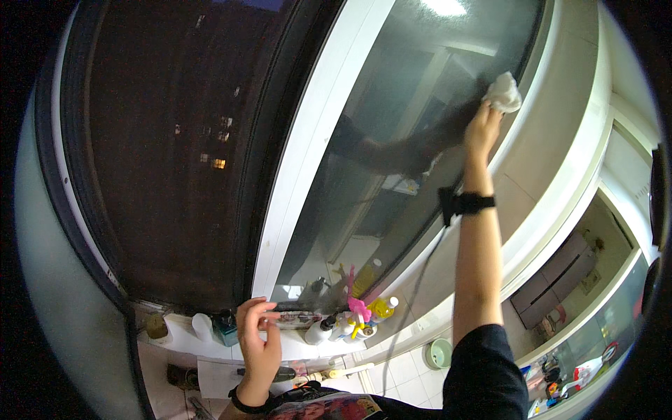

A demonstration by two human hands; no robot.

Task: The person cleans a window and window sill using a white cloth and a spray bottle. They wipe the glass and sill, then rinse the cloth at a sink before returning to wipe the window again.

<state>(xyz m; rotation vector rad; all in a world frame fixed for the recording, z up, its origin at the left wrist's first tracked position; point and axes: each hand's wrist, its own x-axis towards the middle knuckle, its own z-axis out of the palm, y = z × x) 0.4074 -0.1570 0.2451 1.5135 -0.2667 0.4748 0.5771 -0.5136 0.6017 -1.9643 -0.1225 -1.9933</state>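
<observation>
High on the right, my right hand grips a crumpled white cloth near the right edge of a window pane. The pane mirrors the arm and the room. A black strap with a small box and a cable circles my right wrist. My left hand hangs low in front of the sill, fingers loosely curled and apart, holding nothing. A white window frame bar rises just above it. Another dark band is around the left wrist.
Several bottles stand on the tiled sill, among them a yellow one and a white one with a dark cap. A pink glove-like item lies over them. Left is a dark screened window. A green basin sits lower right.
</observation>
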